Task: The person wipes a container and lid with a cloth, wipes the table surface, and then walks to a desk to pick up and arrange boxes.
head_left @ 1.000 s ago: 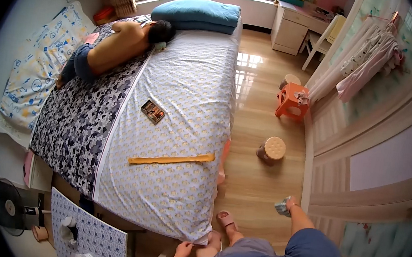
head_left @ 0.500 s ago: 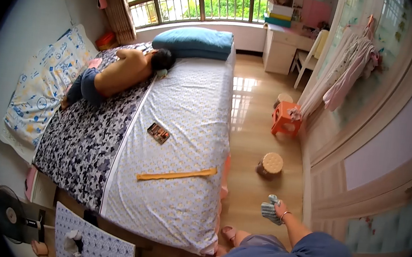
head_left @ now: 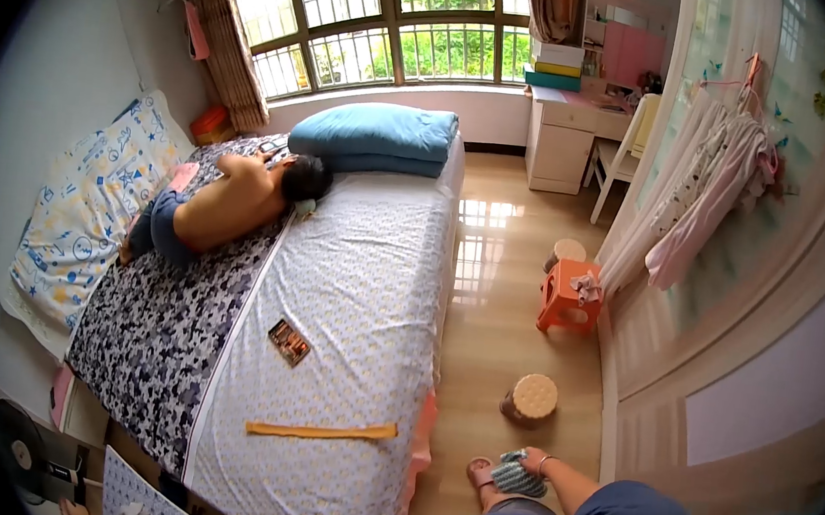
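Observation:
My right hand (head_left: 534, 461) is closed around a bunched blue-grey and white striped cloth (head_left: 519, 478), held low beside my leg. A bracelet circles that wrist. Part of the cloth hangs in front of my foot in a pink slipper (head_left: 480, 472). My left hand is out of the frame. To the left of the cloth stands the bed (head_left: 340, 371), with a yellow strip (head_left: 322, 430) lying across its near end and a small dark picture-covered item (head_left: 289, 342) farther up.
A person (head_left: 227, 203) lies on the bed beside a folded blue quilt (head_left: 375, 138). Along the floor ahead stand a round stool (head_left: 531, 399) and an orange stool (head_left: 569, 296). Clothes (head_left: 706, 188) hang at right. A small patterned table (head_left: 142, 491) and a fan (head_left: 22, 453) stand lower left.
The view has tilted up, so the bed and stools sit lower in it. My right hand with the cloth has come closer to my foot. My left hand has left the frame.

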Motion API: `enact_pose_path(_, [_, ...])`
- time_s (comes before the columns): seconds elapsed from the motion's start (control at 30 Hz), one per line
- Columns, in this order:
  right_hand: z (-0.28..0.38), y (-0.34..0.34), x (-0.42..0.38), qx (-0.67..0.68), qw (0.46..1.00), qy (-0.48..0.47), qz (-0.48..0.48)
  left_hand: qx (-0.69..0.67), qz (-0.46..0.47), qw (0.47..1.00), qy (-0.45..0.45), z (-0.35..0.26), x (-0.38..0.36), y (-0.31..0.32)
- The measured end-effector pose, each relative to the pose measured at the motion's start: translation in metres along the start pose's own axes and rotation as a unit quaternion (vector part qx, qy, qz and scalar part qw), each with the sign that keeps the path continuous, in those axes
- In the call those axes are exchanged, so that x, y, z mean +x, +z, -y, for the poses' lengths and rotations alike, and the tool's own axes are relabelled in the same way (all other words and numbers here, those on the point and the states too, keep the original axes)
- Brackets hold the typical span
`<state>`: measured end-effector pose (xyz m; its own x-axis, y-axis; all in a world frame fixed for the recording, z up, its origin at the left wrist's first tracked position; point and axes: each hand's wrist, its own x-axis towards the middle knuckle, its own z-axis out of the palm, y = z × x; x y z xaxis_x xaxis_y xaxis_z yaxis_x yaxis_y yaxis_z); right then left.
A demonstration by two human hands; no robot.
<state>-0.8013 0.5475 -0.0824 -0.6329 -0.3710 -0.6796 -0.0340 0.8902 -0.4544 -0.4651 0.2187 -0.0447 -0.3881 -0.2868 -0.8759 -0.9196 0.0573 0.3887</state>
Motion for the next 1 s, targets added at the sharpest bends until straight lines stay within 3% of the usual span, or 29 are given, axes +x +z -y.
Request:
enact_pose_path(0.13, [-0.018,-0.075,0.024,0.037,0.995,0.024,-0.084,-0.08,-0.002,0.996,0.045,-0.051,0.031,0.009])
enact_pose_path(0.3, [-0.024,-0.147,0.021,0.136,0.985,0.103,-0.036,-0.184,-0.077,0.973,0.117,-0.195,0.026,0.014])
enact_pose_path(0.4, [-0.071,-0.124,0.068,0.042,0.995,0.086,-0.033,-0.193,-0.065,0.966,0.157,-0.234,0.025,0.021])
enact_pose_path(0.5, [-0.076,-0.121,0.076,-0.006,0.998,0.066,0.012,-0.128,-0.012,0.99,0.063,-0.217,0.061,0.021])
enact_pose_path(0.57, [-0.065,-0.127,0.075,-0.016,0.997,0.044,0.067,0.163,-0.011,0.974,0.155,-0.172,0.107,0.012])
enact_pose_path(0.6, [-0.061,-0.133,0.077,-0.014,0.996,0.02,0.091,0.223,-0.01,0.962,0.159,-0.173,0.117,0.01])
enact_pose_path(0.67, [-0.054,-0.151,0.082,0.037,0.992,0.019,0.116,0.212,-0.001,0.972,0.1,-0.197,0.138,0.004])
enact_pose_path(0.77, [-0.053,-0.179,0.117,0.074,0.995,0.036,0.063,0.165,0.01,0.985,0.053,-0.249,0.174,-0.002])
enact_pose_path(0.87, [-0.035,-0.23,0.167,0.115,0.992,0.05,-0.025,0.169,0.016,0.983,0.065,-0.321,0.222,-0.017])
enact_pose_path(0.93, [-0.016,-0.273,0.202,0.115,0.986,0.097,0.069,0.184,0.018,0.979,0.083,-0.376,0.256,-0.032])
enact_pose_path(1.0, [-0.004,-0.301,0.236,0.074,0.994,0.052,0.056,0.198,0.013,0.974,0.112,-0.434,0.288,-0.052])
